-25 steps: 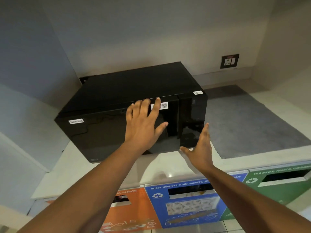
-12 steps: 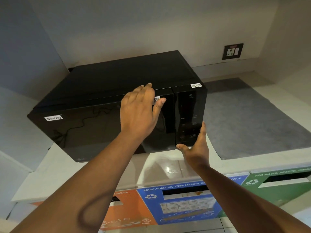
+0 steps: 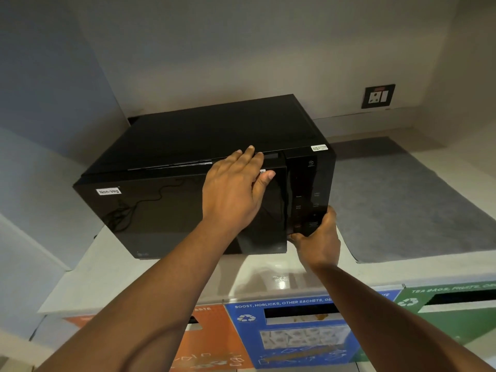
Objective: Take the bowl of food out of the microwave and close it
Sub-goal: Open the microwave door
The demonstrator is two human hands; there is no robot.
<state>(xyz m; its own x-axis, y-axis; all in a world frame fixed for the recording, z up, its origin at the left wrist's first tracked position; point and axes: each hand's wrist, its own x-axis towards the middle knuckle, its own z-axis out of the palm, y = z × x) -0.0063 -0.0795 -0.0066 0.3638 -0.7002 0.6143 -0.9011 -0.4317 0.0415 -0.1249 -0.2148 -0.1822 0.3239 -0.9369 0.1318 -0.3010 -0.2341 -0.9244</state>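
Microwave: boxy glossy black microwave oven (image 3: 188, 200) on the pale desk (image 3: 166, 277), long axis left to right, door shut.
Bowl of food: not visible; judged to sit behind the dark door.
Left hand (image 3: 236, 189): flat on the door's upper right edge, fingers released, curling over the top seam.
Right hand (image 3: 319, 237): clasping the microwave's lower right corner, below the control panel (image 3: 308, 194).
Deciding relation: the door's free edge lies beside the panel, nearest the left hand; it likely swings toward the microwave's left.

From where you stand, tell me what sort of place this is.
Probably a shared office or hostel pantry. The black microwave carries a "Non-Veg" label, and beneath the white counter sit colour-coded recycling bins, the blue one marked for Boost, Horlicks and other sachets.
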